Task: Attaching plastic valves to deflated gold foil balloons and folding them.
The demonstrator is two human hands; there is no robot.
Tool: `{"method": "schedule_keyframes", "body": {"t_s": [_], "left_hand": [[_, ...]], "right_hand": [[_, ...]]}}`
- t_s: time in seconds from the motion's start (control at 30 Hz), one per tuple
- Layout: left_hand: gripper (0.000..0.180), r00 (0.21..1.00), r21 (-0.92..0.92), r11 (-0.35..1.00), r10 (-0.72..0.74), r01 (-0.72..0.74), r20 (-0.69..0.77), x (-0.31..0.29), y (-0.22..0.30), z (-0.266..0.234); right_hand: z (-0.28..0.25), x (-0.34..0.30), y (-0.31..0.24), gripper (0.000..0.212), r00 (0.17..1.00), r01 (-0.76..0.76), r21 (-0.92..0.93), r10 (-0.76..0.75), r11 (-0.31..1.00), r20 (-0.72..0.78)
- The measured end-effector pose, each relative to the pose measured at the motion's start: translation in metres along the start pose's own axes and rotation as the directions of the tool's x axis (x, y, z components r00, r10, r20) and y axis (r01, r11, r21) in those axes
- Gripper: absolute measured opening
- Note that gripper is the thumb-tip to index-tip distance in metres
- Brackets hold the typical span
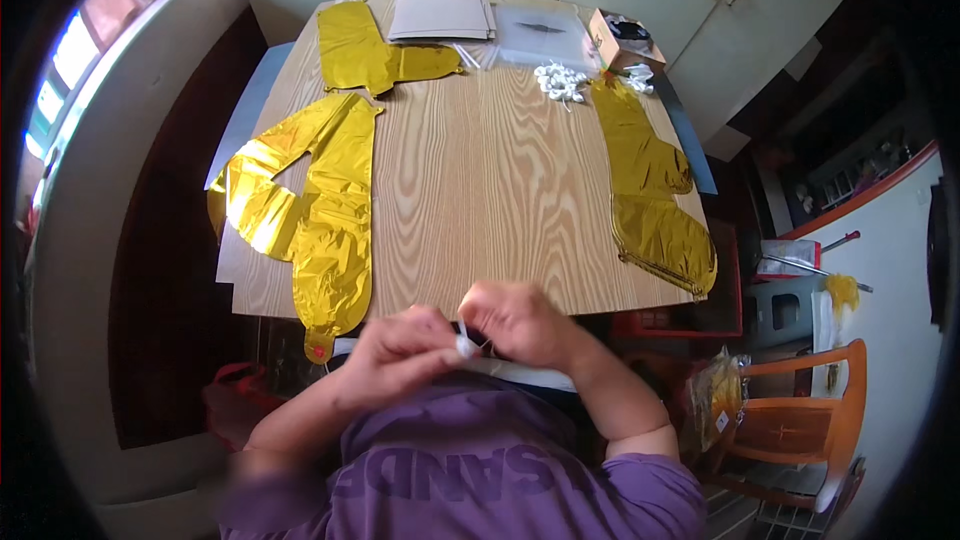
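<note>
Close to my body, just off the table's front edge, my left hand point(405, 352) is closed on a small white bundle of string point(466, 346). A short white strand rises from the bundle to the curled fingers of my right hand point(520, 325), which pinch it. The right fingertips are partly hidden and slightly blurred. Nearest to the left hand lies a flat gold foil balloon point(335, 210) with an open triangular gap, its lower tip hanging over the table edge. Several similar white string bundles point(560, 82) are heaped at the far right of the table.
On the wood-grain table point(480, 190) lie another gold foil balloon point(350, 45) at far left and one point(650, 190) along the right edge. Grey-white boards point(442, 17), a clear plastic sheet point(540, 35) and an open box point(628, 35) sit at the back. A wooden chair point(800, 420) stands at right.
</note>
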State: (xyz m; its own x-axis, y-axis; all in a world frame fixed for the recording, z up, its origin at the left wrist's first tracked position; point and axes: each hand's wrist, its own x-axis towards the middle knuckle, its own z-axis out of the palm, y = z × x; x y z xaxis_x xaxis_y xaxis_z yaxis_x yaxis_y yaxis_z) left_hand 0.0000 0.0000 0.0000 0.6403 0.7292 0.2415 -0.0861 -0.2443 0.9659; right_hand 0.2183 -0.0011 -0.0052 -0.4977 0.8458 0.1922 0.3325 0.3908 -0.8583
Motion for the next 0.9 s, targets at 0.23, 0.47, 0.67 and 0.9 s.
{"method": "schedule_keyframes", "body": {"t_s": [0.23, 0.47, 0.67, 0.9], "left_hand": [[0.01, 0.999, 0.073, 0.996, 0.049, -0.049, 0.0, 0.004, -0.015, 0.025], [0.011, 0.988, 0.343, 0.938, 0.099, -0.053, -0.12, 0.001, -0.015, 0.0], [0.011, 0.974, -0.214, 0.973, -0.127, 0.086, -0.187, -0.004, -0.015, 0.0], [0.01, 0.995, 0.323, 0.943, -0.06, 0.082, -0.078, -0.003, -0.017, 0.007]], "right_hand": [[-0.031, -0.005, -0.029, 0.016, 0.997, 0.047, -0.128, -0.054, 0.991, -0.057], [0.0, -0.001, -0.021, 0.017, 0.983, 0.183, -0.033, -0.183, 0.983, 0.015], [0.01, -0.008, -0.004, 0.017, 0.993, -0.06, 0.198, 0.039, 0.978, 0.108], [-0.015, 0.005, -0.018, 0.019, 0.971, 0.238, -0.187, -0.238, 0.953, 0.025]]}}
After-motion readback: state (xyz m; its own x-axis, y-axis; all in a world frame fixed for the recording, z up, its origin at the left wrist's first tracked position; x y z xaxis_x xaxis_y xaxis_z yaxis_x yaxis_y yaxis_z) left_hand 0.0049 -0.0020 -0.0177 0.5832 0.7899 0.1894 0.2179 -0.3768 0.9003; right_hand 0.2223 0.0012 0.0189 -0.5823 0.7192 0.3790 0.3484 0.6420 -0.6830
